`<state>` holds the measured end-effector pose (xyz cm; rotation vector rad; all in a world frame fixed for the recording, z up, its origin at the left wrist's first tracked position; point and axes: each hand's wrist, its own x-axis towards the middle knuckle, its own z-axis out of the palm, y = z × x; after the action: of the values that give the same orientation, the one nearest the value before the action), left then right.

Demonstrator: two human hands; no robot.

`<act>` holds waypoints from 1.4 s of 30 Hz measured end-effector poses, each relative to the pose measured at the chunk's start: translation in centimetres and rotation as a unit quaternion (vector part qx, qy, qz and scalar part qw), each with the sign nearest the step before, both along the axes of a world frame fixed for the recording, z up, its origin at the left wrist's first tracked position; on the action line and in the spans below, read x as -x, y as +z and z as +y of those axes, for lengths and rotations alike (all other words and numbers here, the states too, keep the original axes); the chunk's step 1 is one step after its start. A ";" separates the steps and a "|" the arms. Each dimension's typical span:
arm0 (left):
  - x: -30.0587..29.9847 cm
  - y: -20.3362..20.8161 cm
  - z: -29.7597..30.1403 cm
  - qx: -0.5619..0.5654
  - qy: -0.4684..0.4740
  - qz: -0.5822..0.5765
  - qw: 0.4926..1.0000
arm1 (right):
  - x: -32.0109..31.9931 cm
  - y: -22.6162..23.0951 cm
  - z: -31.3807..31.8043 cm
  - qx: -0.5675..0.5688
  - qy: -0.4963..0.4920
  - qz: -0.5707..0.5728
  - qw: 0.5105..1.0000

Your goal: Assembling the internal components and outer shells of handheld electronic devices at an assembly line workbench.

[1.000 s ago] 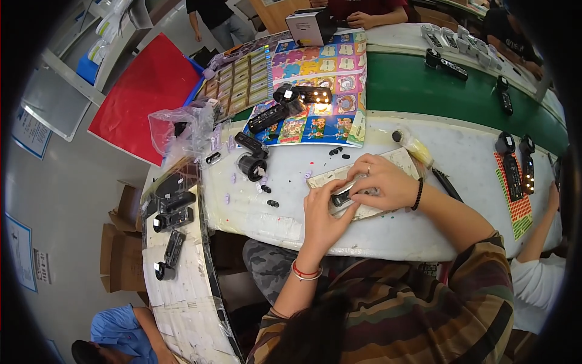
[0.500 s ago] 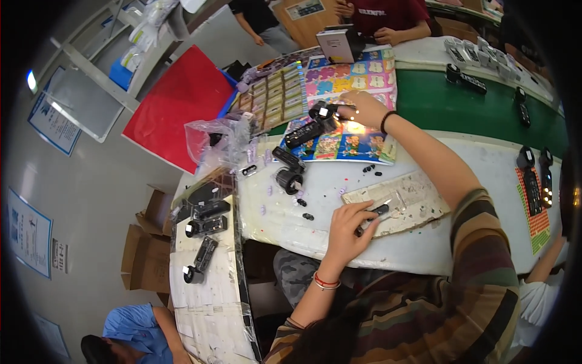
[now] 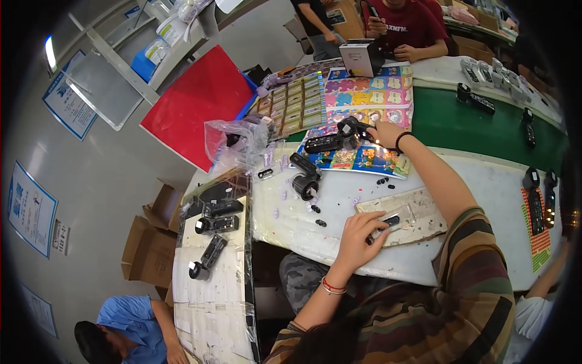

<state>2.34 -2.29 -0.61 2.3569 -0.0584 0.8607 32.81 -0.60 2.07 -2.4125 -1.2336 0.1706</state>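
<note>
My left hand (image 3: 359, 241) presses down at the left end of a worn whitish board (image 3: 424, 209). Its fingers are closed on a small dark oblong part (image 3: 391, 222), beside a clear plastic piece (image 3: 405, 216). My right hand (image 3: 388, 134) is stretched forward over colourful printed sheets (image 3: 370, 100). Its fingertips grip the near-right end of a black handheld device with a round head (image 3: 350, 128), and small lights glow by the fingers. Another black device (image 3: 323, 144) lies against it on the left. Nearer me are further black devices (image 3: 305, 185).
Small black parts (image 3: 321, 222) and lilac bits dot the white table (image 3: 285, 227). A clear plastic bag (image 3: 233, 142) and a red panel (image 3: 197, 106) stand left. More black devices (image 3: 212, 252) lie on the left side table. Across, a person in dark red (image 3: 406, 30) sits behind a white box (image 3: 361, 57).
The whole view has shifted, so things sit lower and further right. My hands stay at about the same places. The glare by my right fingers has dimmed. The person across now shows a raised dark tool.
</note>
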 end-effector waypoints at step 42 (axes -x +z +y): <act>1.6 2.6 0.4 0.132 0.159 -0.070 0.976 | 14.6 0.8 -15.4 -0.168 0.370 -0.172 0.898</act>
<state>0.71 -1.89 1.99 2.0823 0.3626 1.1119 18.19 -16.03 2.88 -1.6181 -2.1003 -0.2474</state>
